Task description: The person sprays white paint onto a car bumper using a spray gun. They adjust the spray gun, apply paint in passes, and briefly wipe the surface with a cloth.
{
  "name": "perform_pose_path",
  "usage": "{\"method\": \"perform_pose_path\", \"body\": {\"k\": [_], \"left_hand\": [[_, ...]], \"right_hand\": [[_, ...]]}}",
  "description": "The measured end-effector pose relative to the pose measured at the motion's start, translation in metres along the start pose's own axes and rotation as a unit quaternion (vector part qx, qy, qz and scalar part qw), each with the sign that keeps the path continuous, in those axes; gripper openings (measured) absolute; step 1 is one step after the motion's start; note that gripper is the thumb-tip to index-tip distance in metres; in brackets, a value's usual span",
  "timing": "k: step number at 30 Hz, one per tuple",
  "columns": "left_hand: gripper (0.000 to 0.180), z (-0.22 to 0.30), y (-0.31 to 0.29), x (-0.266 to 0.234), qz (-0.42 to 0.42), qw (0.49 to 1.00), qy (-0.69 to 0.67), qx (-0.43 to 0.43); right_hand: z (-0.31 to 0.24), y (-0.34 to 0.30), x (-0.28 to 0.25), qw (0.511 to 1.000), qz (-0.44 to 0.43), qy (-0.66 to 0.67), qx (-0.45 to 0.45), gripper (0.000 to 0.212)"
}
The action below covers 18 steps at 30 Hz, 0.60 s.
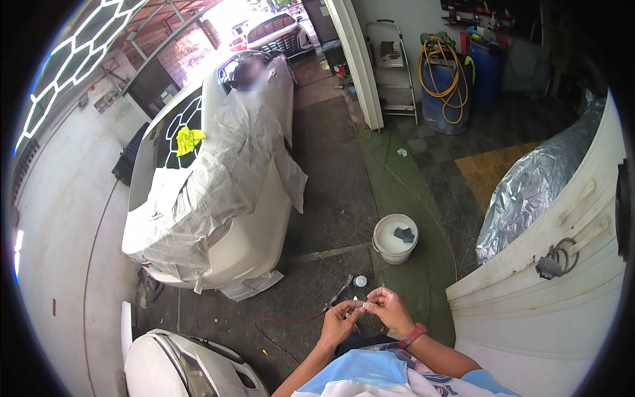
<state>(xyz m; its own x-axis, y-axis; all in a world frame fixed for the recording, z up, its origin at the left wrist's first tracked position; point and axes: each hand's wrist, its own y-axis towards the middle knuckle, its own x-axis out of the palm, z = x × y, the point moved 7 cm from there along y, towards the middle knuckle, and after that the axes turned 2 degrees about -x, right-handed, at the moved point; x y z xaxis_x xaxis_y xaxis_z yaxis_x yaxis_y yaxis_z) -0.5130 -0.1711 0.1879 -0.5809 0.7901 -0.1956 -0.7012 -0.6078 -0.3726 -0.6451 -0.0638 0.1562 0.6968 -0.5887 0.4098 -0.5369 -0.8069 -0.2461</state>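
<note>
In front of my body, both hands meet fingertip to fingertip. My left hand point(340, 322) is closed in a pinch on a small white piece point(357, 302), too small to identify. My right hand point(390, 311), with a red watch point(413, 335) on its wrist, pinches at the same spot, its fingertips touching or nearly touching the left ones. On the floor just beyond lie a dark hand tool point(342, 289) and a small white round container point(360, 281). A red hose point(291, 319) runs leftward from near the tool.
A white bucket point(379, 250) of whitish liquid holds dark grey pieces. Ahead left stands a white car point(254, 245) draped with paper sheeting point(231, 152), a yellow cloth point(188, 140) on it. Another person is beside it. A white car part point(165, 370) lies lower left; a white panel point(529, 317) stands right.
</note>
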Motion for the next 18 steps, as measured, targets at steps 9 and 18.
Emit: {"method": "perform_pose_path", "body": {"k": [9, 18], "left_hand": [[0.015, 0.008, 0.001, 0.001, 0.033, 0.998, 0.030, 0.050], [0.017, 0.035, -0.011, -0.012, 0.138, 0.973, 0.153, 0.105]], "right_hand": [[-0.008, -0.002, 0.003, 0.994, -0.032, -0.108, -0.005, 0.015], [-0.017, -0.001, 0.010, 0.984, -0.049, -0.162, -0.054, 0.010]]}}
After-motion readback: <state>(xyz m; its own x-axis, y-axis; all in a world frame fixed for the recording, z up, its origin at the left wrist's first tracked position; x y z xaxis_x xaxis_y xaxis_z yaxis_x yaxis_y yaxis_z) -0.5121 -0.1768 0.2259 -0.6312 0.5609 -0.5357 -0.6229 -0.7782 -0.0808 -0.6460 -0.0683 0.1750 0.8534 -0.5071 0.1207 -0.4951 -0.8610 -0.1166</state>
